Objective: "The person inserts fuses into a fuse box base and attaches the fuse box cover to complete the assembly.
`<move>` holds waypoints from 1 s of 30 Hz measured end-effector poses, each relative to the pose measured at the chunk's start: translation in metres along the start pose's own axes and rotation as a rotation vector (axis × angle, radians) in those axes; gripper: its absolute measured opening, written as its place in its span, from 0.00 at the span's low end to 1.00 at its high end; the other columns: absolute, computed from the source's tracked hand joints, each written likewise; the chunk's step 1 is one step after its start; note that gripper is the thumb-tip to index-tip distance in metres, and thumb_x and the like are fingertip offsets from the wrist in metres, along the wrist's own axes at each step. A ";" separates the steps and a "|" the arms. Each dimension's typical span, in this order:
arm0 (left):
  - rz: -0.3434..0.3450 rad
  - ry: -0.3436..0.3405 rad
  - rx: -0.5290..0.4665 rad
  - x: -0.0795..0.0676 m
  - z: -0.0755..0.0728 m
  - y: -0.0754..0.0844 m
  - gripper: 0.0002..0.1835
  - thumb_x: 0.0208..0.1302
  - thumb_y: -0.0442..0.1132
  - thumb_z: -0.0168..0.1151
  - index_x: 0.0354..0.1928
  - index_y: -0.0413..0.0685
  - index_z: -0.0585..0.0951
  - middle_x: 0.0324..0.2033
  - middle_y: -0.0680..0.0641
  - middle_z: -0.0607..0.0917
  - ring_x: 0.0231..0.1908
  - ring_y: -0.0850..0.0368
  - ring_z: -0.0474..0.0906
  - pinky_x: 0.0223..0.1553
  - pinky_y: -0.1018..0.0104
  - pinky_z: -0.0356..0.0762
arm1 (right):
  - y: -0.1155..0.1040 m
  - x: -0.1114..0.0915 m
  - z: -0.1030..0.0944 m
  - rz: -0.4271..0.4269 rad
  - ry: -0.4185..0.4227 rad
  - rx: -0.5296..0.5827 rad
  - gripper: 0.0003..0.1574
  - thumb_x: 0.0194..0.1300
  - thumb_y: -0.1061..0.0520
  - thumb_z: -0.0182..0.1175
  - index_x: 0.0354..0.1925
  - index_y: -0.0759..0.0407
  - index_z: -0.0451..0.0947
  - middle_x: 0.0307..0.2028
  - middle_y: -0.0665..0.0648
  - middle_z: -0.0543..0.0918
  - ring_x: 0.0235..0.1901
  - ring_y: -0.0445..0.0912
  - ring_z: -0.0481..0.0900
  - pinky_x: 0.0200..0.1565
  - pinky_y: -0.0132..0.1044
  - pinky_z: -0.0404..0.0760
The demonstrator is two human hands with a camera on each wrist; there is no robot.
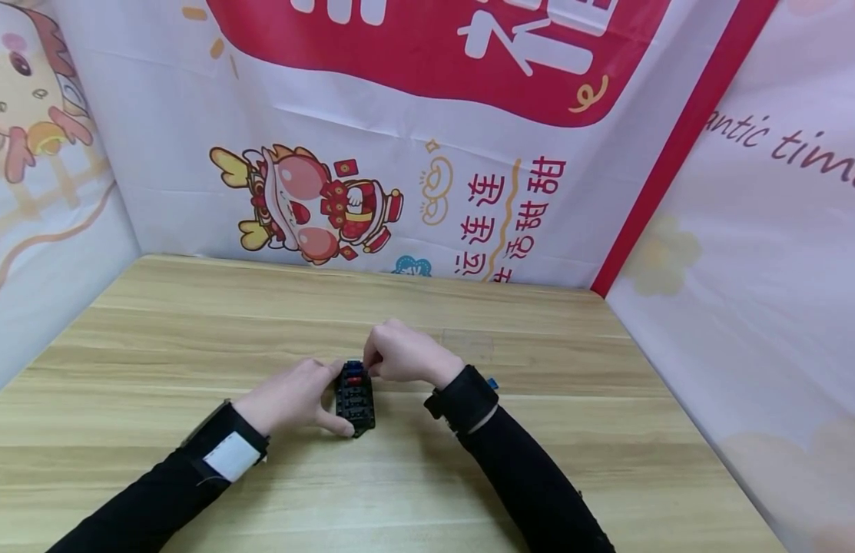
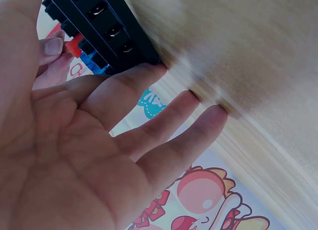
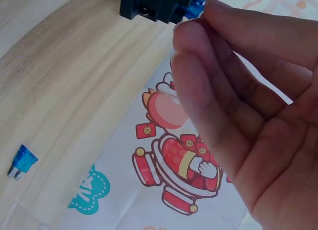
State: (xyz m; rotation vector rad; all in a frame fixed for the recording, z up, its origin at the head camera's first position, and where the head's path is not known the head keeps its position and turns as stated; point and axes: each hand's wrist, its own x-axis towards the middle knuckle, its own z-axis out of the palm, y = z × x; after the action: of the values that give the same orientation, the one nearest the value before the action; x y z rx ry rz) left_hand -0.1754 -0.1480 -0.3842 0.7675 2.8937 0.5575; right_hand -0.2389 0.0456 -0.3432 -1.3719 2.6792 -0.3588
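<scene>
A black fuse box (image 1: 356,403) lies on the wooden table, its slots in a row. My left hand (image 1: 297,395) grips it from the left, thumb at the near end and a finger by the far end; the other fingertips touch the table in the left wrist view. A red blade fuse (image 2: 74,45) sits in the box beside blue at the far end. My right hand (image 1: 408,355) pinches a blue blade fuse (image 3: 195,6) at that end, mostly covered by the fingertips; how deep it sits is hidden.
Another blue blade fuse (image 3: 23,160) lies loose on the table, partly behind the right wrist in the head view. A clear flat piece (image 1: 468,344) lies beyond the right wrist. Printed cloth walls (image 1: 372,100) bound the table at the back and sides.
</scene>
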 end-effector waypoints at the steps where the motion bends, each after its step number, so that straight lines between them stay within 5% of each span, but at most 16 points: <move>1: 0.001 0.000 0.001 0.000 0.000 0.000 0.52 0.38 0.67 0.71 0.61 0.38 0.71 0.33 0.51 0.77 0.30 0.58 0.68 0.32 0.62 0.65 | 0.000 0.000 -0.001 0.004 0.004 -0.003 0.06 0.55 0.64 0.64 0.26 0.54 0.84 0.21 0.43 0.77 0.22 0.36 0.72 0.27 0.24 0.70; 12: 0.007 0.007 0.035 -0.001 0.000 -0.001 0.55 0.37 0.69 0.70 0.62 0.35 0.70 0.41 0.45 0.80 0.32 0.58 0.70 0.34 0.62 0.68 | 0.004 -0.006 -0.009 0.028 0.091 -0.053 0.03 0.60 0.56 0.64 0.30 0.51 0.83 0.25 0.41 0.77 0.27 0.34 0.74 0.30 0.25 0.70; 20: -0.015 0.004 0.051 -0.002 0.000 -0.001 0.58 0.38 0.69 0.69 0.63 0.32 0.68 0.50 0.37 0.78 0.47 0.52 0.75 0.49 0.55 0.71 | 0.017 -0.014 -0.023 0.084 0.155 -0.025 0.04 0.61 0.55 0.64 0.29 0.50 0.82 0.25 0.42 0.77 0.25 0.36 0.74 0.29 0.28 0.70; 30: -0.031 0.002 0.048 -0.002 0.000 0.000 0.59 0.37 0.69 0.70 0.64 0.31 0.68 0.51 0.36 0.78 0.51 0.46 0.74 0.50 0.53 0.70 | 0.036 -0.031 -0.029 0.106 0.134 -0.066 0.04 0.61 0.54 0.64 0.31 0.51 0.83 0.26 0.43 0.78 0.27 0.36 0.75 0.31 0.27 0.71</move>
State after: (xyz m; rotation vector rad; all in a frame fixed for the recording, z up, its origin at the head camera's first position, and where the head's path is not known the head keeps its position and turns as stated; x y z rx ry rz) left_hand -0.1736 -0.1493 -0.3839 0.7267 2.9256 0.4873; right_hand -0.2549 0.0959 -0.3248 -1.2579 2.8840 -0.3670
